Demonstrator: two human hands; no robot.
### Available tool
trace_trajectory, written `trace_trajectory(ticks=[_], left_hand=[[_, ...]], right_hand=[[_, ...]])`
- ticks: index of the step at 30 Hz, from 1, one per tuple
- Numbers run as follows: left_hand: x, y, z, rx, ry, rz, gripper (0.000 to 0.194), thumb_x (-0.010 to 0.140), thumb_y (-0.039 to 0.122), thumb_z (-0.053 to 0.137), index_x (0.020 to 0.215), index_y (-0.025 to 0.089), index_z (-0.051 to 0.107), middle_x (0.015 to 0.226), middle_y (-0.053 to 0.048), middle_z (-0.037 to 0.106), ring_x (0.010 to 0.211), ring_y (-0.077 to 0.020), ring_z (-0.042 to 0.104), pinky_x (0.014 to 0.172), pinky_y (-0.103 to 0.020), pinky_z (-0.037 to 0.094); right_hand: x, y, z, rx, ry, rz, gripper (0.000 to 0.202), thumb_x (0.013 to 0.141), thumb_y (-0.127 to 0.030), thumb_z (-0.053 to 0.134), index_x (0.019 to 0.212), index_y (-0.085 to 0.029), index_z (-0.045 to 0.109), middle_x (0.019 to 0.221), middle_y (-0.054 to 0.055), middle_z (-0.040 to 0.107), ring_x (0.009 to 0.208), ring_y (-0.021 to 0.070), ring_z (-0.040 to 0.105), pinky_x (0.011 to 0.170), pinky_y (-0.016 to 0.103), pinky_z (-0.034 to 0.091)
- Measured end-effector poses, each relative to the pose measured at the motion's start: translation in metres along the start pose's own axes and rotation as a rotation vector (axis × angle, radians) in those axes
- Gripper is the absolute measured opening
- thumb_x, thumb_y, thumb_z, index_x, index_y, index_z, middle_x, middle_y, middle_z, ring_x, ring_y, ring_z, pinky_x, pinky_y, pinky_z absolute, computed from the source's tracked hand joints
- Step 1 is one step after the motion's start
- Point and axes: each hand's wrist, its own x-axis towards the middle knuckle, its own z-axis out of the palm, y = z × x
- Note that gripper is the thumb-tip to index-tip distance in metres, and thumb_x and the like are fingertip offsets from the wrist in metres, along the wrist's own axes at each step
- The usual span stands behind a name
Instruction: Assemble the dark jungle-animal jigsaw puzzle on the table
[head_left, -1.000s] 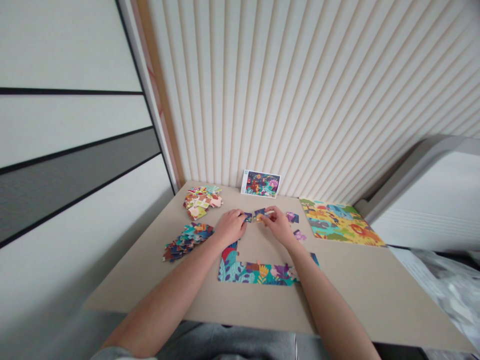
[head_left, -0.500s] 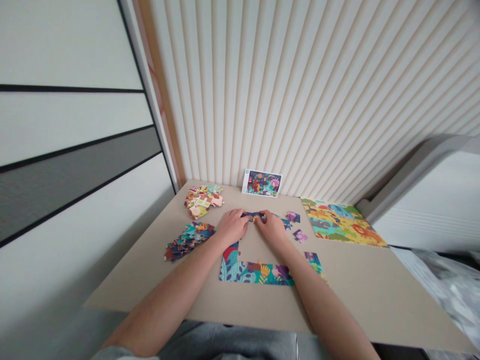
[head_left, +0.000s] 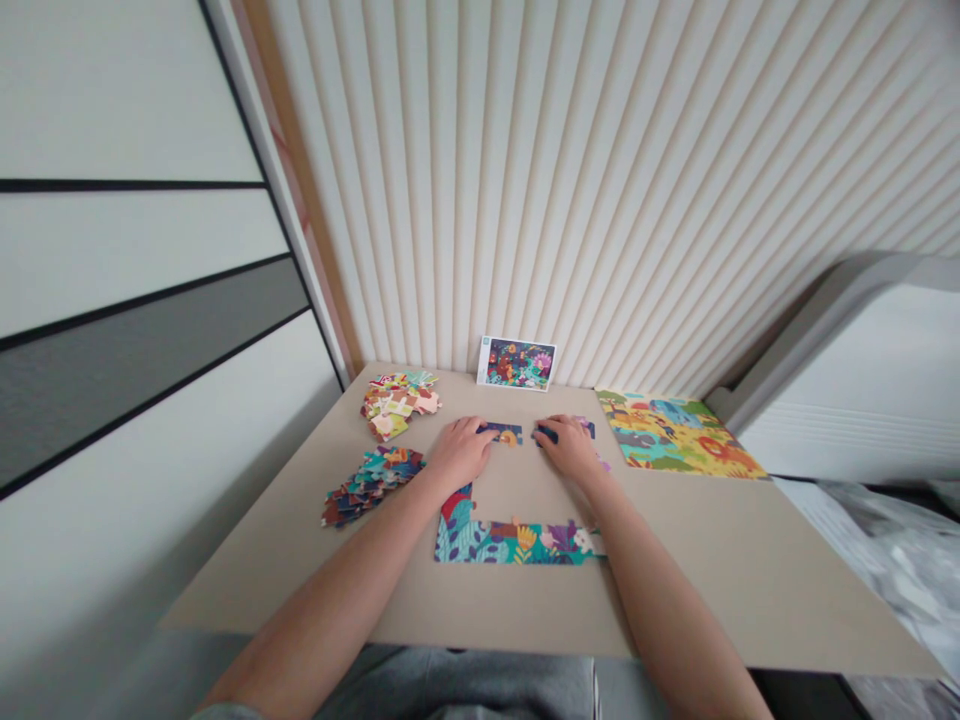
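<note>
My left hand (head_left: 460, 452) rests on the left end of a dark blue strip of jigsaw puzzle (head_left: 508, 434), its fingers curled onto the edge. To the right, across a small gap, my right hand (head_left: 570, 448) has its thumb and fingers on a dark blue puzzle piece (head_left: 547, 434). More purple and blue pieces (head_left: 589, 430) lie partly hidden beside and under that hand. Nearer me, a joined puzzle border (head_left: 517, 543) runs along the bottom and up the left side. My right forearm covers its right end.
At the left lie a pile of dark puzzle pieces (head_left: 371, 485) and a pile of lighter pieces (head_left: 397, 402). A picture card (head_left: 517, 363) leans against the pleated wall (head_left: 465, 200). An animal picture sheet (head_left: 679, 435) lies at the right of the beige table (head_left: 720, 570).
My right hand has moved right, away from my left hand, and a gap now shows between the dark blue strip and its piece. The view has shifted slightly.
</note>
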Motion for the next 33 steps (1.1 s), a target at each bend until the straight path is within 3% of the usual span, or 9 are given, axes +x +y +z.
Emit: trace_trajectory(ticks=[5,11,17,24,30,33], left_hand=[[0.0,0.0,0.0,0.003,0.003,-0.002,0.031,0.096,0.02,0.052,0.122,0.027,0.069,0.12,-0.008,0.062,0.114,-0.0254,0.057,0.098,-0.04,0.046],[0.0,0.001,0.001,0.003,-0.002,-0.013,0.03,0.096,0.021,0.053,0.121,0.028,0.069,0.12,-0.008,0.062,0.113,-0.0247,0.057,0.098,-0.039,0.046],[0.0,0.001,0.001,0.014,-0.001,-0.016,0.03,0.096,0.021,0.053,0.122,0.028,0.068,0.121,-0.008,0.061,0.113,-0.0242,0.058,0.097,-0.039,0.046],[0.005,0.01,-0.006,0.049,0.022,0.016,0.029,0.096,0.021,0.05,0.118,0.024,0.068,0.125,-0.01,0.06,0.117,-0.0257,0.056,0.1,-0.042,0.046],[0.02,0.037,-0.004,-0.007,0.026,0.243,0.038,0.098,0.019,0.045,0.133,0.021,0.059,0.136,-0.011,0.059,0.127,-0.0242,0.052,0.112,-0.043,0.036],[0.021,0.041,0.005,-0.042,-0.01,0.291,0.039,0.098,0.024,0.047,0.136,0.022,0.058,0.14,-0.01,0.058,0.132,-0.0239,0.05,0.114,-0.044,0.033]], right_hand=[[-0.001,0.014,-0.001,0.035,0.02,-0.045,0.032,0.096,-0.041,0.059,0.12,-0.024,0.071,0.117,0.011,0.071,0.112,0.0255,0.061,0.102,0.038,0.04],[0.002,0.002,0.007,0.165,0.12,-0.107,0.028,0.093,-0.036,0.064,0.117,-0.022,0.072,0.113,0.01,0.069,0.106,0.023,0.062,0.097,0.033,0.044],[0.009,-0.012,0.018,0.238,0.074,-0.197,0.017,0.095,-0.022,0.061,0.103,-0.022,0.076,0.102,0.007,0.073,0.099,0.0201,0.064,0.092,0.03,0.046],[0.014,-0.018,0.016,0.135,0.096,-0.181,0.022,0.099,-0.027,0.058,0.113,-0.023,0.074,0.11,0.009,0.071,0.106,0.0226,0.062,0.096,0.033,0.044],[0.008,0.007,-0.003,0.153,0.091,-0.125,0.038,0.097,-0.009,0.045,0.119,-0.022,0.072,0.118,0.008,0.072,0.111,0.0206,0.063,0.101,0.033,0.044],[0.0,0.026,-0.012,0.225,-0.012,-0.167,0.036,0.096,-0.016,0.051,0.127,-0.021,0.069,0.125,0.009,0.071,0.117,0.0216,0.063,0.105,0.035,0.044]])
